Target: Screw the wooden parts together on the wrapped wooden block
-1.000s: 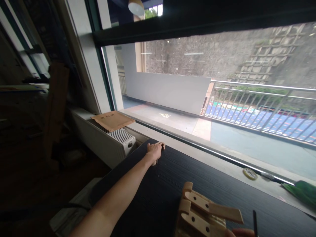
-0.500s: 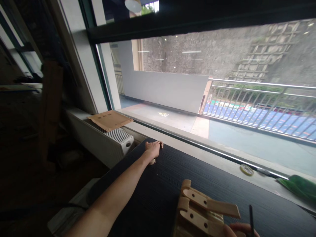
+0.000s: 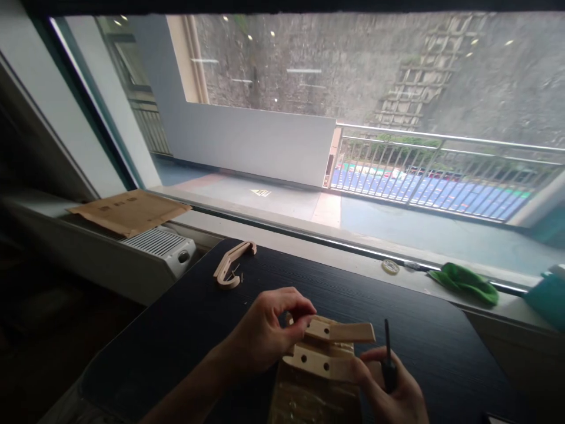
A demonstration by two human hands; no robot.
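change: left hand (image 3: pixel 269 330) was stretched out to the far-left corner of the table a second ago, resting on the curved wooden piece (image 3: pixel 232 268). Now the arm is pulled back to the near edge and that piece lies alone, nothing touching it.
view: camera has also tipped down and right, so both hands are in frame.
meaning: looks like the curved piece got parked out of the way. Work is now on the wooden assembly (image 3: pixel 329 353), both hands on it.
left hand: wrist bent, palm down, thumb and fingers pinched narrow on the left end of the assembly's top arm.
right hand (image 3: pixel 391 391): low at the near right, curled around a thin dark tool (image 3: pixel 386 350) held upright, fingertips against the lower wooden arm.
assembly: near centre of the black table (image 3: pixel 176 330), two pale drilled arms stacked, sitting on what looks like a clear bag (image 3: pixel 309 397).
far left: cardboard envelope (image 3: pixel 128 209) on top of the white heater (image 3: pixel 161 247).
sill: tape roll (image 3: pixel 390 266) and green cloth (image 3: pixel 463 282) far right, well apart from the hands.
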